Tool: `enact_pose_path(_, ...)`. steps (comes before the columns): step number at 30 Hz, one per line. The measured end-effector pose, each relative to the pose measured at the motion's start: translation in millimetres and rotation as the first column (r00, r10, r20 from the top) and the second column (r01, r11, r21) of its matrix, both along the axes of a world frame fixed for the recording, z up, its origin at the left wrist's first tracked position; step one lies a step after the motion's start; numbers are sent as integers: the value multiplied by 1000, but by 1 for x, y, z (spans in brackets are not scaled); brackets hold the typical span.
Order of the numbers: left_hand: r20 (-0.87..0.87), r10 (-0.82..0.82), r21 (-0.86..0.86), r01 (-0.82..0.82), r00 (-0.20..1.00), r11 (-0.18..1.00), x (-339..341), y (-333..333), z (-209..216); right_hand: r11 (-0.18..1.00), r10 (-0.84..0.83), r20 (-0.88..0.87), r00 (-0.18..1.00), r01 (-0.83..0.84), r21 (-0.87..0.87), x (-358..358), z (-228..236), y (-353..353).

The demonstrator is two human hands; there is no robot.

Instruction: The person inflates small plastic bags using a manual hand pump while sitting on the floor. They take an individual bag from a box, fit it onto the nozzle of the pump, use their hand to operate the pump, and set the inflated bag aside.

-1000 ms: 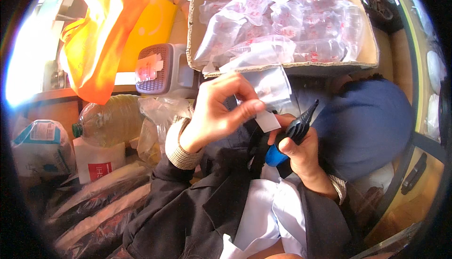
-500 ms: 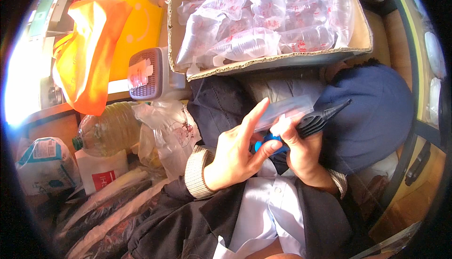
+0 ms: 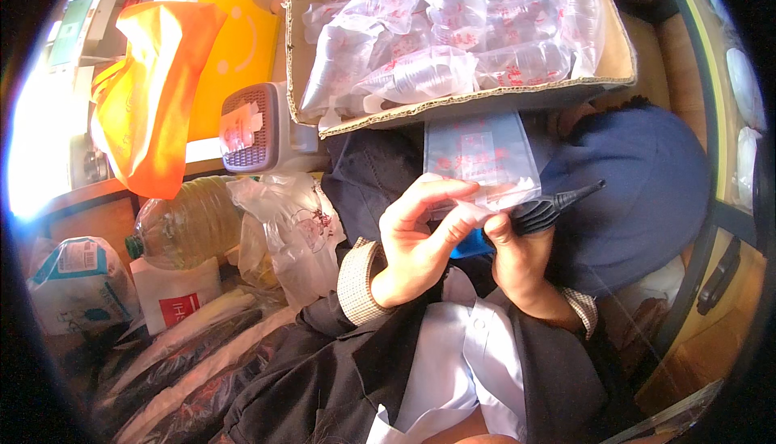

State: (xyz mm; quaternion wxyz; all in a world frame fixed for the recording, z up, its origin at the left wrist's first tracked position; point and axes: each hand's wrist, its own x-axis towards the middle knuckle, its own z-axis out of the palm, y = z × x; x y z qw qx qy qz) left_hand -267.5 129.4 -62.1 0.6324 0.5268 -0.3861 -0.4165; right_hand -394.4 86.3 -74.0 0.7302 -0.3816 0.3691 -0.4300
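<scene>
Above my lap, a small clear plastic bag with red print lies flat and spread, its near edge at my fingers. My left hand pinches that near edge between thumb and fingers. My right hand is closed round a black ridged piece with a thin tapered tip pointing to the right; its kind is unclear. The right thumb lies close to the bag's edge. Below the bag, between the hands, a blue object shows in part; the rest is hidden by my hands.
Beyond my hands stands a cardboard box full of clear plastic bags of cups. To the left are an orange bag, a grey-lidded container, a large bottle and a wrapped pack. Dark blue cloth bulges at right.
The clear bag has swung from a slant to lying flat, pointing away from me. My left forefinger has bent down from outstretched onto its edge. My right hand has barely moved.
</scene>
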Motion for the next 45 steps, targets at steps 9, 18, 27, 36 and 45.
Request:
enact_pose_path(9, -96, 136, 80, -128, 986, 989, 0, -8, 7, 994, 106, -28, 994, -107, -25, 3, 5, -5)
enact_pose_path(18, 190, 298, -119, -280, 935, 953, 18, -31, 18, 869, 492, 16, 870, -493, 38, 3, 4, -2)
enact_pose_path(27, 598, 417, -403, -194, 685, 895, 26, -32, 8, 841, 527, 74, 847, -532, 101, 1, 4, -4)
enact_pose_path(36, 596, 360, -481, -40, 717, 876, 22, -27, -1, 878, 458, 177, 871, -475, 65, 2, 8, -5)
enact_pose_path(45, 76, 80, 18, -81, 994, 997, 7, -31, 18, 897, 438, -65, 897, -441, -34, 7, -7, 1)
